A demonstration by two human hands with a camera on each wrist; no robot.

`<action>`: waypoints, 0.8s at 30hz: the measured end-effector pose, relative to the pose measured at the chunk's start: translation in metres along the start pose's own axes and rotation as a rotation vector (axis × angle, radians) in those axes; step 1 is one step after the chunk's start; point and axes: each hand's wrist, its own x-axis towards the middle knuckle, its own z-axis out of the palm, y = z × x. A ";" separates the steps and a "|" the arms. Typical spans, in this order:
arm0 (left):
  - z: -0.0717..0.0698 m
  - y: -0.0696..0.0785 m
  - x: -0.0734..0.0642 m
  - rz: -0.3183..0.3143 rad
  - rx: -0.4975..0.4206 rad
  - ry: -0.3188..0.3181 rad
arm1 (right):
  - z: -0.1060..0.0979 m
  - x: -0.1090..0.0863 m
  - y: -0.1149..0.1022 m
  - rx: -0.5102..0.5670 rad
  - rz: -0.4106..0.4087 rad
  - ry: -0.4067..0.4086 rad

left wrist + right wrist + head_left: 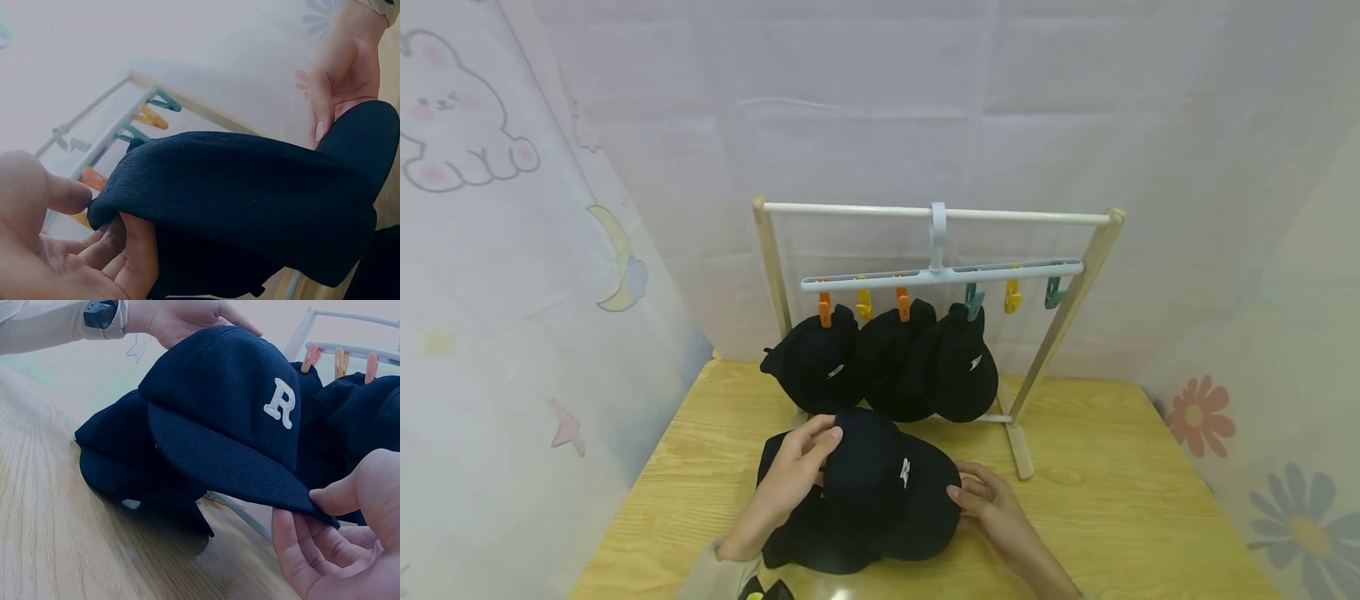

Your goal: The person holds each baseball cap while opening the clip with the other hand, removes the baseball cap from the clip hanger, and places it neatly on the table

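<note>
1. Your thing in hand is the black fabric baseball cap with a white letter R on its front (865,479); it is held up at both ends over the pale wood-grain bench (1090,483), in front of the rack.
2. Your left hand (792,471) pinches the rear edge of the crown, thumb on the outside and fingertips tucked under. Keep that pinch on the edge alone, so the soft crown does not buckle.
3. Your right hand (996,510) is partly closed, with the thumb over the stiff curved brim (225,456) and the fingers beneath it. This looks like a sound hold; a light squeeze should be enough to steer the cap without creasing the brim.
4. Behind the cap, three black caps (820,367) hang from the pale blue plastic bar hanger (872,282) on the wood-and-white rack (1063,333). Give them room, since a knock would probably set them swinging.
5. Below the held cap, more dark headwear (797,533) lies on the bench; you cannot tell from here how many pieces there are, or whether they touch it. Lift clear before turning, so nothing drags along.
6. At the hanger's right end, the yellow plastic clip (1012,296) and the teal plastic clip (1055,293) hold nothing. Keep the cap's rear edge flat and unfolded, as a single layer should be easier to control.
</note>
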 end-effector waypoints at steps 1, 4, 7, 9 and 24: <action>-0.001 0.000 0.000 -0.001 0.007 0.008 | 0.001 0.001 0.000 -0.002 0.002 0.003; -0.002 -0.001 0.000 -0.014 0.034 0.061 | 0.003 0.005 0.002 -0.012 -0.003 -0.002; -0.003 -0.002 -0.002 -0.027 0.056 0.125 | 0.006 0.008 0.004 -0.017 -0.023 -0.009; -0.003 -0.003 -0.004 -0.040 0.064 0.148 | 0.009 0.009 0.006 -0.016 -0.026 -0.009; -0.017 -0.016 -0.003 -0.093 0.084 0.184 | 0.028 0.025 0.010 -0.018 -0.021 -0.038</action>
